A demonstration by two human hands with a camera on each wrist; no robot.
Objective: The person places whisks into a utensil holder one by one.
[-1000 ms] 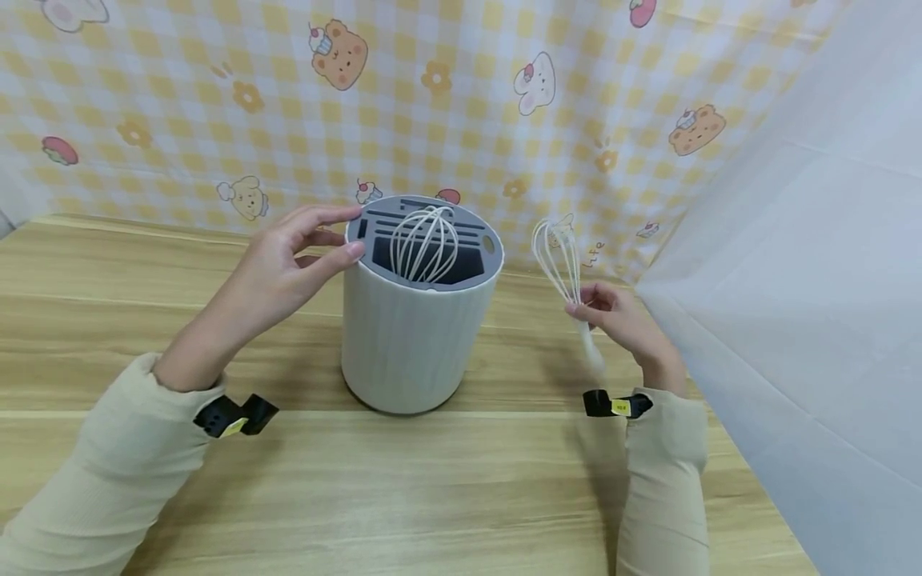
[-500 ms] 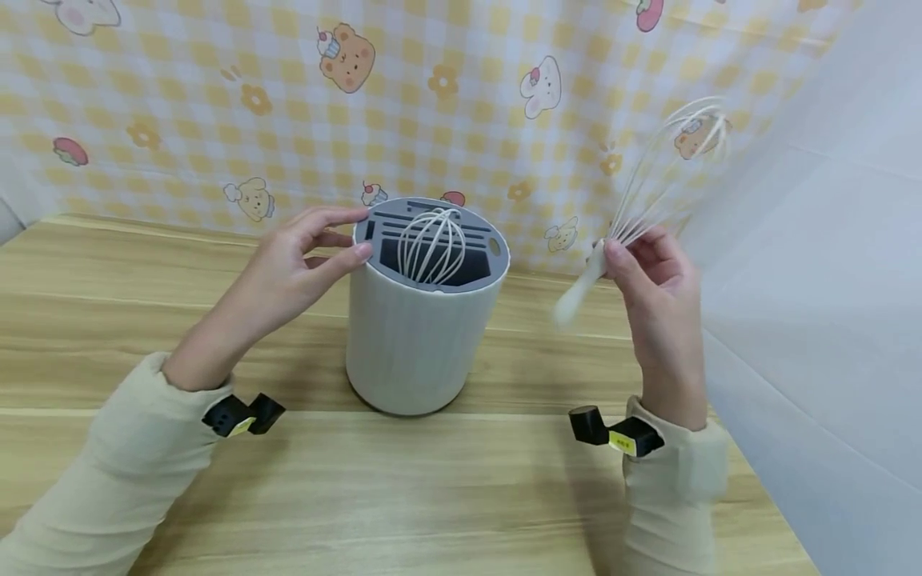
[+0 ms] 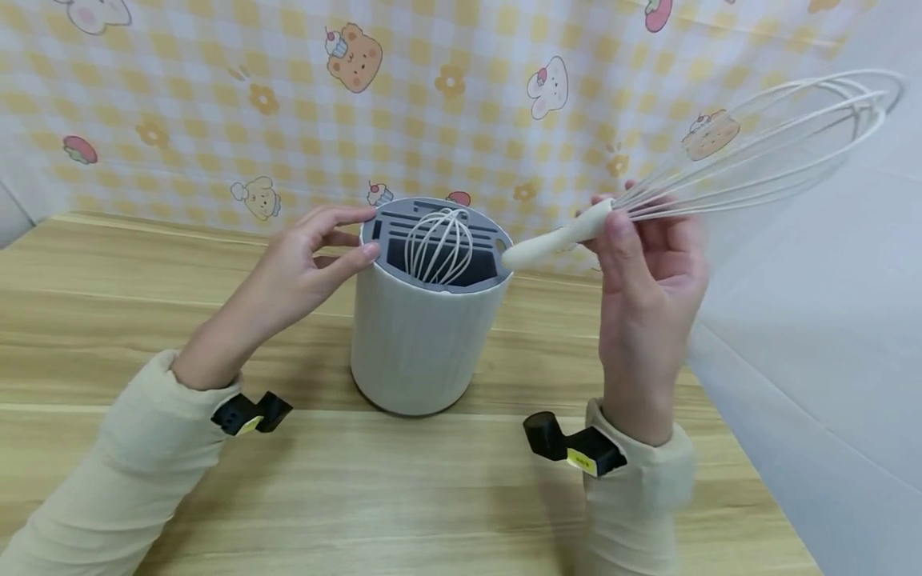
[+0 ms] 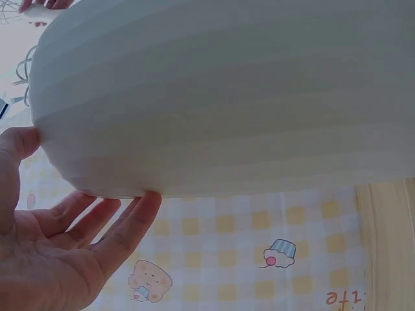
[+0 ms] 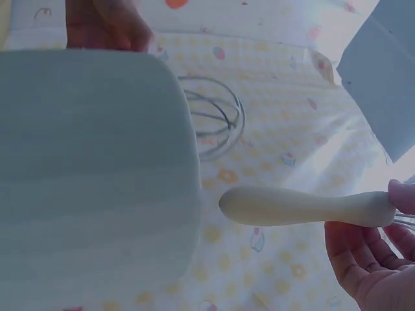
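Note:
My right hand (image 3: pixel 651 280) pinches a cream whisk (image 3: pixel 558 244) between thumb and fingers near the top of its handle. The wire loops point up and right; the handle end points left toward the holder's rim. In the right wrist view, a gap separates that handle (image 5: pixel 279 206) from the holder. A white round utensil holder (image 3: pixel 425 352) with a grey slotted top stands upright on the table. Another whisk (image 3: pixel 439 248) stands in its large compartment, loops up and handle hidden. My left hand (image 3: pixel 295 256) touches the holder's left rim with extended thumb and fingertips.
The wooden table (image 3: pixel 346 496) runs under the holder. Behind it hangs a yellow checked cloth (image 3: pixel 461 120) with cartoon prints. A white sheet (image 3: pixel 814 320) borders the right side. Narrow slots (image 3: pixel 432 228) and a small oval hole lie in the holder's top.
My right hand has risen and turned the whisk from loops up to loops toward the right, bringing the handle end near the holder. My left hand stays at the rim.

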